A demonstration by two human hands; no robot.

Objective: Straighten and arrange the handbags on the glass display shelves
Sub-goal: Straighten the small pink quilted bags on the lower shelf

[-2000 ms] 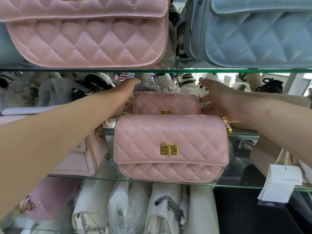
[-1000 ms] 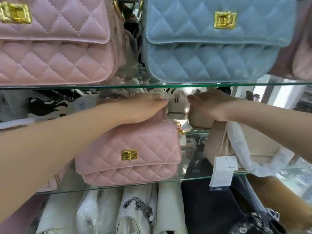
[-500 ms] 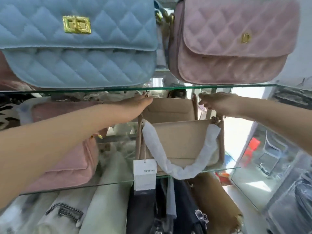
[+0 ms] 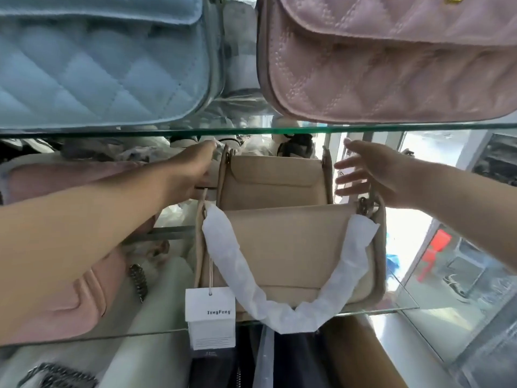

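Head view: the front beige handbag [image 4: 293,247] stood on the lower glass shelf [image 4: 397,302] near its front edge, and every place below is told from it. Its strap, wrapped in white paper [image 4: 279,312], hung down across its face and past the shelf edge. A white tag [image 4: 209,312] printed "TongFeng" hung on a cord at its lower left corner. Directly behind it, on the same shelf, stood the rear beige handbag [image 4: 274,180], upright, with its upper half showing above it. To its left, on that shelf, lay a pink handbag [image 4: 64,312], mostly hidden by the left forearm. Above it, the upper glass shelf [image 4: 251,132] carried a blue quilted handbag [image 4: 98,65] up to the left and a pink quilted handbag [image 4: 391,74] up to the right. Below it, seen through the glass, were pale bags and a chain [image 4: 138,278]; their number could not be told.

The left hand [image 4: 193,169] reached behind it to the left end of the rear beige handbag and touched that end by the strap ring. Whether it gripped or only pressed could not be told. The right hand [image 4: 375,175] was held above its right corner, released, fingers [image 4: 345,165] straight and spread, just beside the right end of the rear beige handbag and holding nothing.

Counted: two beige handbags, two pink, one blue, two shelves, one tag.
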